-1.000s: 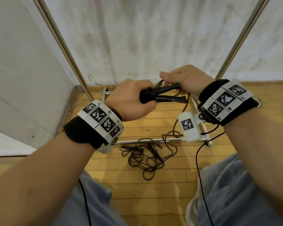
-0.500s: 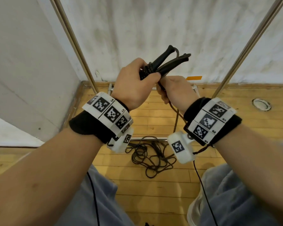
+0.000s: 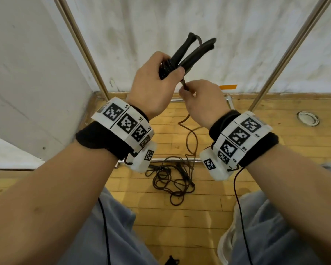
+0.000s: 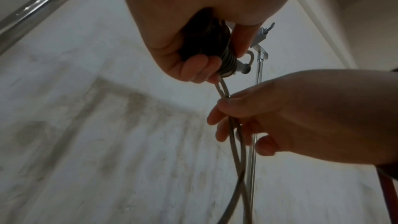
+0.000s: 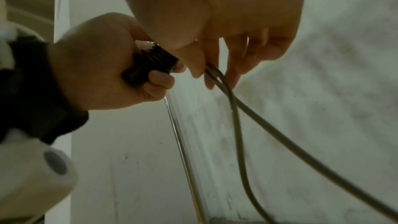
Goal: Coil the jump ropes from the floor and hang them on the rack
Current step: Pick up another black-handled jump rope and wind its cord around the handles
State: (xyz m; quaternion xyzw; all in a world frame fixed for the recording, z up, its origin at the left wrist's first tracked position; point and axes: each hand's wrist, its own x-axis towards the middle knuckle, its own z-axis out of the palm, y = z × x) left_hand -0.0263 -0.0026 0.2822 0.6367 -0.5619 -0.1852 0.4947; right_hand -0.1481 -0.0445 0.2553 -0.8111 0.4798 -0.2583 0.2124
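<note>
My left hand (image 3: 157,83) grips the two black jump rope handles (image 3: 187,52) together, their tips pointing up and to the right. The ribbed handle ends (image 4: 226,62) stick out below my left fingers (image 5: 159,79). Just under them my right hand (image 3: 201,98) pinches the two cord strands (image 4: 233,125) where they leave the handles. The brown cord (image 3: 189,138) hangs down to a tangled pile (image 3: 172,178) on the wooden floor between my knees. The cord (image 5: 237,108) crosses itself below my right fingers.
The rack's two slanted metal poles (image 3: 80,44) (image 3: 287,52) rise either side of my hands, with its base bar (image 3: 172,159) on the floor. A hook (image 4: 249,60) on the rack shows high up. White walls close the corner. A round floor fitting (image 3: 307,118) lies at right.
My left hand has swung the handles from lying level to pointing up. My right hand has left the handles and moved under them to pinch the cord. Both hands rose.
</note>
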